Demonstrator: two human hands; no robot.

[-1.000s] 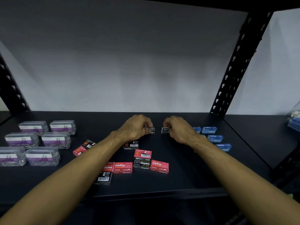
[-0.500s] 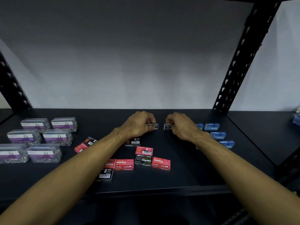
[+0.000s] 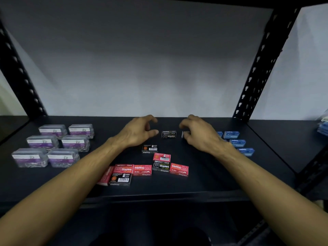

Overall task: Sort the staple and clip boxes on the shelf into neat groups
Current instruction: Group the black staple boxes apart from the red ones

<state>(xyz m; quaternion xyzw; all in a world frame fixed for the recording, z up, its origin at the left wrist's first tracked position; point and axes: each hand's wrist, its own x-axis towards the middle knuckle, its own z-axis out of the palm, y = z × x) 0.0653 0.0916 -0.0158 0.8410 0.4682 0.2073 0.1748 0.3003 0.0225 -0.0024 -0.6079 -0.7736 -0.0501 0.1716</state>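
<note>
**Hands spread over the staple boxes at mid-shelf**

Nearest the front edge of the flat black metal shelf [image 3: 221, 181] lies a loose cluster of small red and black cardboard staple boxes [image 3: 142, 170], some touching, one red box resting on a black one. Just behind them a single black staple box with a barcode [image 3: 149, 148] lies alone.

Farther in, the left hand [image 3: 136, 133] hovers with fingers and thumb spread and loosely curved, holding nothing. Beside its thumb tip stands a black box printed "Staples" [image 3: 168, 134], free of both hands. The right hand [image 3: 199, 134] has its fingers curled down onto a second dark box [image 3: 184, 134], mostly hidden; whether it grips it cannot be told.

At the left sit six clear plastic clip boxes with purple labels [image 3: 53, 145], in two rows. At the right, small blue cardboard boxes [image 3: 237, 142] lie close together, partly behind the right wrist.
</note>
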